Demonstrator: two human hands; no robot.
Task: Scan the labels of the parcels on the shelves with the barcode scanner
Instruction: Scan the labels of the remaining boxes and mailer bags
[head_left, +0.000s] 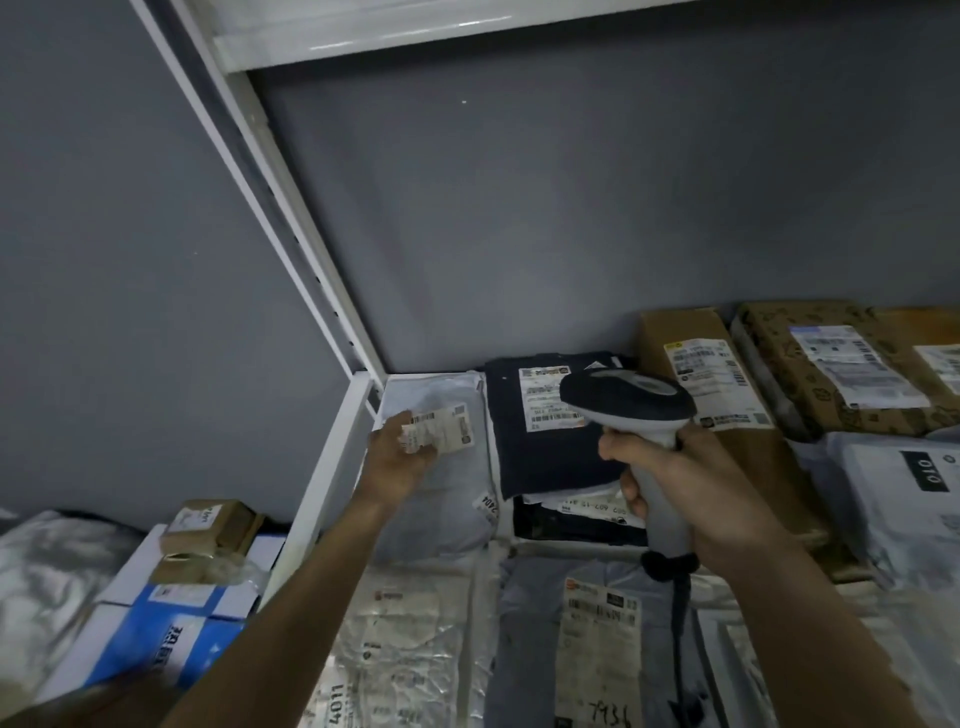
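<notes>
The white metal shelf (332, 457) carries parcels lying flat side by side: grey bags (441, 499), a dark bag (540, 457), brown boxes (691, 332) and silver bags (410, 639).

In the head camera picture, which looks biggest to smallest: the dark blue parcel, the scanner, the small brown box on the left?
1. dark blue parcel
2. barcode scanner, though it is nearer the camera, which enlarges it
3. small brown box
</notes>
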